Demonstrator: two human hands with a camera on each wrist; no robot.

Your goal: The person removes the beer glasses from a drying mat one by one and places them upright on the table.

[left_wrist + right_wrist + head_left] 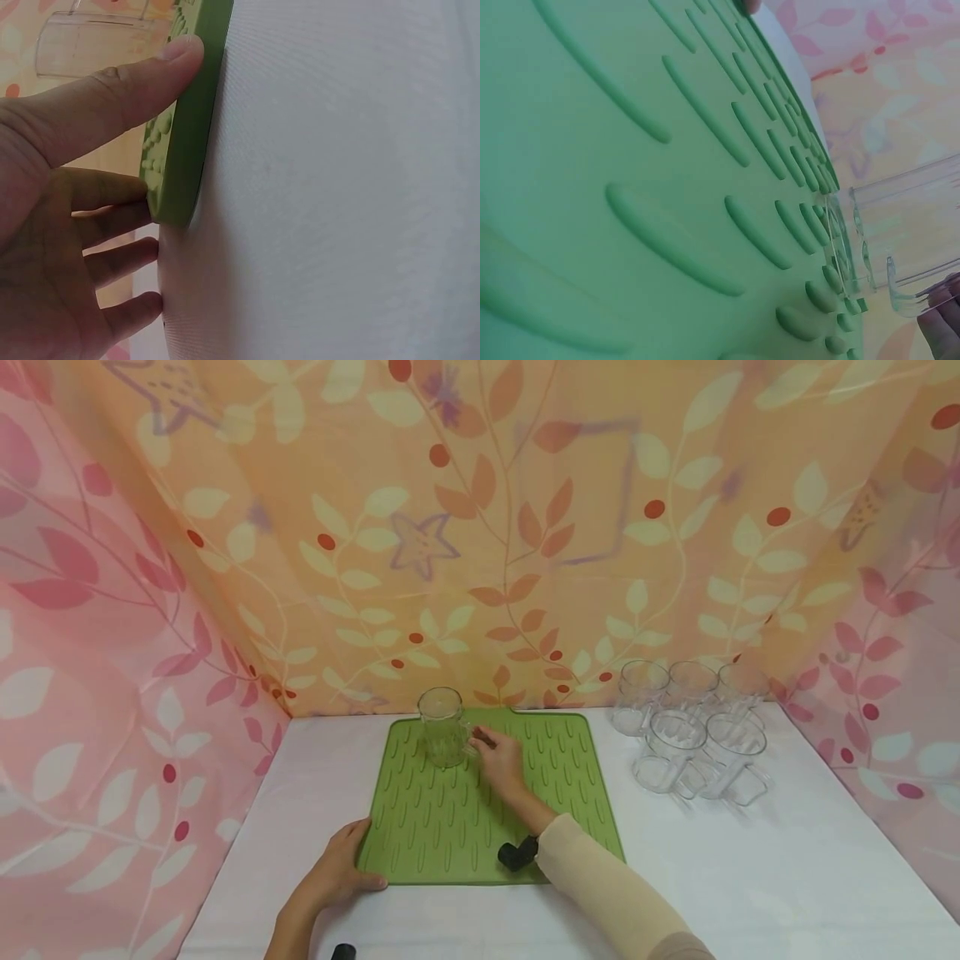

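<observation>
A clear glass mug (441, 727) stands upright at the back left of a green ridged mat (480, 827). My right hand (502, 765) pinches the mug's handle from the right side. In the right wrist view the mug (907, 225) has its thick base at the mat's surface, with fingertips (937, 326) at the handle. At the mat's front left corner rests my left hand (339, 867), its thumb on the front edge and its fingers along the left side. The left wrist view shows the thumb (135, 94) lying over the mat's rim, the fingers extended.
Several clear glass mugs (677, 735) stand grouped in two rows on the white tablecloth (705, 877) at the right. Patterned cloth walls (510, 527) enclose the table at the back and both sides. A black wrist device (517, 853) hangs by my right sleeve.
</observation>
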